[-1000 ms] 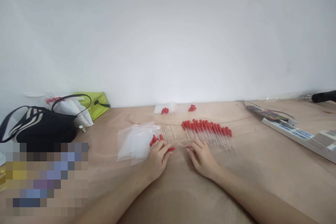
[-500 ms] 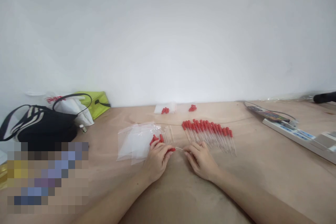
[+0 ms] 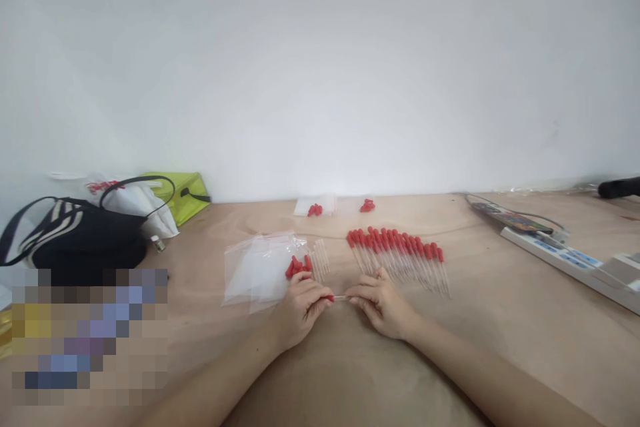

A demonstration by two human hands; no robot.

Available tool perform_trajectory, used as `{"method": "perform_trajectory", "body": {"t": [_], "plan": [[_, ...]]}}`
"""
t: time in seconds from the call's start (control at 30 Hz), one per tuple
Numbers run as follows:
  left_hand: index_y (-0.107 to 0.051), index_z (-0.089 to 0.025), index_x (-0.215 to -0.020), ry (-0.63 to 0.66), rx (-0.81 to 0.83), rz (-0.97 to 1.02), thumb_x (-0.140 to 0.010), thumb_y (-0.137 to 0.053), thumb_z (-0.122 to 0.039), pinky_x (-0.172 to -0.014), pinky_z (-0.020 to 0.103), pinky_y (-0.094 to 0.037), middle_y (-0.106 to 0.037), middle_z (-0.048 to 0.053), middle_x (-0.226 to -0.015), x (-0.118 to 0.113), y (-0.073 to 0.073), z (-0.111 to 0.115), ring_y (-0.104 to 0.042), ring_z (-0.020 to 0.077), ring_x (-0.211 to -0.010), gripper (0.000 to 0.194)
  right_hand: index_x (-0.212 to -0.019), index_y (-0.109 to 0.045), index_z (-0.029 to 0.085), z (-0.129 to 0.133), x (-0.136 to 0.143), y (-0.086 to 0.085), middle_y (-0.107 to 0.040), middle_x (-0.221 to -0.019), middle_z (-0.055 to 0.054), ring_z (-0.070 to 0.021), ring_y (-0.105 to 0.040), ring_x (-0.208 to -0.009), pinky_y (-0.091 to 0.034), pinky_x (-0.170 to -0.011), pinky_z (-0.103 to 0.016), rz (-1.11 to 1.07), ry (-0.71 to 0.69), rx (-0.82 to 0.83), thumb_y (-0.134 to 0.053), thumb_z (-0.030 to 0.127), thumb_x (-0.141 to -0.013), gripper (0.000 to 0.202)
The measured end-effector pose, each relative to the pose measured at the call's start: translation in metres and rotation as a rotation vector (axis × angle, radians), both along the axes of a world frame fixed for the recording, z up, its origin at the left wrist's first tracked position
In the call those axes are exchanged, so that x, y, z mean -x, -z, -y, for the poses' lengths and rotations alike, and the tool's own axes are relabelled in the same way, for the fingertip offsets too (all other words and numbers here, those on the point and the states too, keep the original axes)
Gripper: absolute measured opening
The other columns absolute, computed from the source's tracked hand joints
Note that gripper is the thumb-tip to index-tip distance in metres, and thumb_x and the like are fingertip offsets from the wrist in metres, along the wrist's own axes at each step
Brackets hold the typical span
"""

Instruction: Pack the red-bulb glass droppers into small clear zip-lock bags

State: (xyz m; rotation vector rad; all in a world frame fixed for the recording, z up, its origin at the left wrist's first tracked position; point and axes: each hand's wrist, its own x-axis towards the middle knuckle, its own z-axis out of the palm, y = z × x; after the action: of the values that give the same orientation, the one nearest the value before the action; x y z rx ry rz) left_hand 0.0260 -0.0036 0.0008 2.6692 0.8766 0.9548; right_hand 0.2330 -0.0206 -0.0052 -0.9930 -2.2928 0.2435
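Observation:
My left hand pinches a red rubber bulb, mostly hidden by the fingers. From the other side my right hand grips a thin clear dropper tube. Tube and bulb lie in line and meet; how deep the tube sits inside cannot be seen. Just beyond my left fingers lie loose red bulbs and several bare tubes. Past my right hand is a row of droppers, each with a red bulb on a clear tube.
Clear zip bags lie left of the bulbs. Two more small groups of bulbs are near the wall. A black bag and a green bag stand at left, a power strip at right.
The bulb and tube have come together in line. My right hand has shifted slightly left, and the tube now lies level instead of slanted.

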Motion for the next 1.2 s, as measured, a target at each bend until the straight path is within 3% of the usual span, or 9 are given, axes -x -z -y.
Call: {"method": "perform_trajectory", "body": {"t": [0.37, 0.93, 1.1, 1.2], "plan": [[-0.054, -0.019, -0.075, -0.010, -0.019, -0.098, -0.085, -0.038, -0.020, -0.088, 0.039, -0.030, -0.062, 0.000, -0.067, -0.001, 0.002, 0.002, -0.054, 0.0128, -0.062, 0.019, -0.082, -0.060, 0.021, 0.002, 0.004, 0.006, -0.057, -0.070, 0.000, -0.0101, -0.044, -0.059, -0.020, -0.063, -0.029, 0.162, 0.093, -0.178, -0.038, 0.017, -0.083, 0.022], [-0.055, -0.018, -0.083, 0.025, -0.108, -0.196, -0.085, -0.037, -0.015, -0.090, 0.039, -0.028, -0.060, 0.002, -0.072, 0.000, -0.001, -0.002, -0.053, 0.0147, -0.070, 0.018, -0.075, -0.058, 0.019, 0.001, 0.019, 0.008, -0.056, -0.067, 0.000, -0.0110, -0.044, -0.060, -0.022, -0.063, -0.028, 0.119, 0.105, -0.144, -0.036, 0.016, -0.083, 0.023], [-0.057, -0.023, -0.096, -0.072, -0.250, -0.172, -0.085, -0.038, -0.015, -0.094, 0.041, -0.021, -0.062, 0.002, -0.081, 0.005, -0.007, -0.006, -0.054, 0.0161, -0.081, 0.023, -0.073, -0.060, 0.020, 0.004, 0.024, -0.002, -0.059, -0.070, -0.002, -0.0143, -0.049, -0.071, -0.021, -0.063, -0.029, 0.164, 0.170, -0.163, -0.045, 0.021, -0.081, 0.017], [-0.052, -0.022, -0.108, -0.269, -0.291, -0.099, -0.083, -0.044, -0.024, -0.094, 0.044, -0.019, -0.060, 0.006, -0.099, 0.013, -0.007, -0.011, -0.051, 0.0211, -0.095, 0.026, -0.070, -0.061, 0.021, -0.002, 0.024, -0.010, -0.061, -0.071, -0.002, -0.0151, -0.052, -0.072, -0.023, -0.064, -0.029, 0.182, 0.283, -0.074, -0.045, 0.020, -0.079, 0.019]]}}
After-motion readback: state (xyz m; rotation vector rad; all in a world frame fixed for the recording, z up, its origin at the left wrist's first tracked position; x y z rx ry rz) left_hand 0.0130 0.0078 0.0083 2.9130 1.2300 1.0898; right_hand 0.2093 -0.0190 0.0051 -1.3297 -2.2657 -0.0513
